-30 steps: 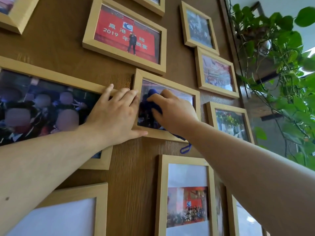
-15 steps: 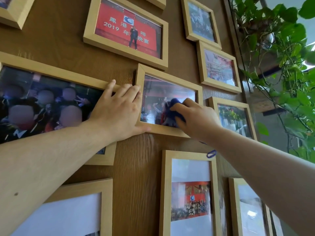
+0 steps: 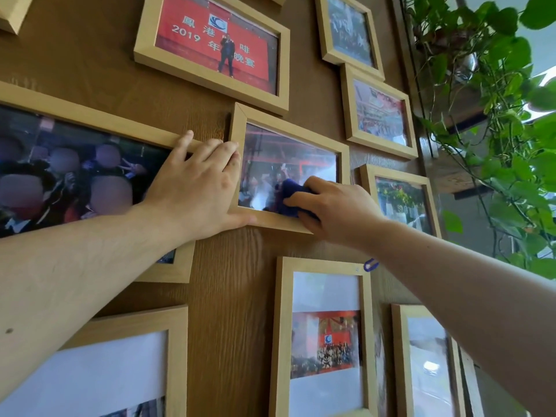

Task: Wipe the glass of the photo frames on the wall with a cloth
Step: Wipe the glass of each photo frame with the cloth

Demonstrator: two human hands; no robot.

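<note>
Fingers of right hand (image 3: 337, 209) curled, pressing blue cloth (image 3: 290, 195) on lower glass of centre photo frame (image 3: 288, 139). Left hand (image 3: 195, 188) flat, fingers together (thumb along bottom rail), bracing frame's left edge. Wood wall (image 3: 228, 296) behind; leafy plant (image 3: 505, 121) far right.

Leafy green vine plant (image 3: 493, 94) at right, w/ dark wood shelf (image 3: 460, 179) behind leaves.
</note>
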